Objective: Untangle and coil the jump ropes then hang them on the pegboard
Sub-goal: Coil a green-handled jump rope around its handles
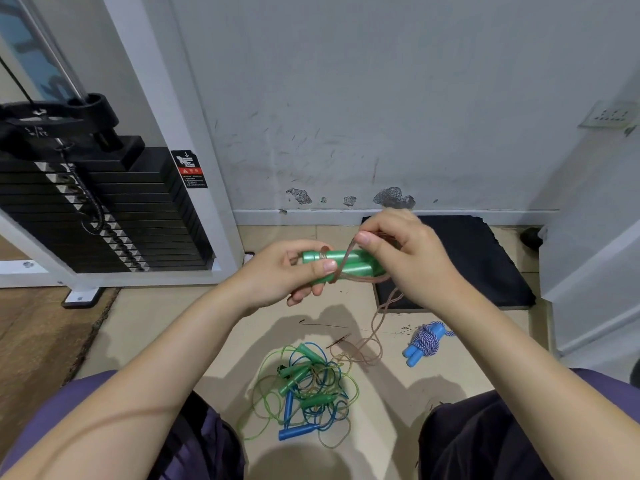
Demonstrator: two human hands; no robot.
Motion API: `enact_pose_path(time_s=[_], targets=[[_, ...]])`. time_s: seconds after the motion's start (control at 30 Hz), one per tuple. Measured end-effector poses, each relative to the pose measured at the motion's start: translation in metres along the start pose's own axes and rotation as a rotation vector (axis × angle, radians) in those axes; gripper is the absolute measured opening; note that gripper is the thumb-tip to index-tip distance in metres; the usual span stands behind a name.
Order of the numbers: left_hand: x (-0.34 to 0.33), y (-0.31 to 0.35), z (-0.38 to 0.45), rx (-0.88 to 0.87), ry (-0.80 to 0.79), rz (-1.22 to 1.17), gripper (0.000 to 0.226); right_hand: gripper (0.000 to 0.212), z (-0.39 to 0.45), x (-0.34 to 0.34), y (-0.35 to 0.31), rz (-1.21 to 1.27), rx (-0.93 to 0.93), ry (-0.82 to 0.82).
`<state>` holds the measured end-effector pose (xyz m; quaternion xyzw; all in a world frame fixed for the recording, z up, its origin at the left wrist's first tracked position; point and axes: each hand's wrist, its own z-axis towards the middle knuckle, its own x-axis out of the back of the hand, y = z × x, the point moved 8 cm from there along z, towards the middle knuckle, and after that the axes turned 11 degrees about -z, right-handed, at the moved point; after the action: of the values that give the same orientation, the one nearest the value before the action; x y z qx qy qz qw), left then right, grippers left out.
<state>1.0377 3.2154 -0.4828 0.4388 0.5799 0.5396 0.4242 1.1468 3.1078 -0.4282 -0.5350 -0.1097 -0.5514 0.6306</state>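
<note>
Two green handles (341, 263) are gripped side by side in the left hand (294, 271), above a beige tiled floor (145, 327); their brown cord (375, 327) is pinched by the right hand (412, 258) and trails down to the tiles. Below, a tangle of green and blue ropes (304, 386) is seen, with a coiled blue rope (424, 342) near a black mat (485, 265) by the scuffed wall (381, 98). A weight stack (104, 209) is seen at left.
</note>
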Motion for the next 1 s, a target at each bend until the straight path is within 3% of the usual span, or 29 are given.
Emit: enact_pose_path(time_s=[0.17,0.5,0.77,1.0], targets=[[-0.021,-0.003,-0.004,0.036,-0.152,0.011,0.024,0.018,-0.004,-0.022,0.008,0.066,-0.073,-0.114],[-0.03,-0.004,-0.009,0.113,-0.13,0.09,0.037,0.023,-0.007,-0.031,0.005,-0.034,-0.136,-0.07],[-0.024,-0.005,-0.012,0.155,-0.063,0.252,0.028,0.02,-0.012,-0.031,-0.009,-0.158,-0.098,-0.045],[-0.02,-0.001,-0.013,0.149,-0.054,0.322,0.029,0.024,-0.012,-0.036,-0.003,-0.004,-0.167,-0.071]])
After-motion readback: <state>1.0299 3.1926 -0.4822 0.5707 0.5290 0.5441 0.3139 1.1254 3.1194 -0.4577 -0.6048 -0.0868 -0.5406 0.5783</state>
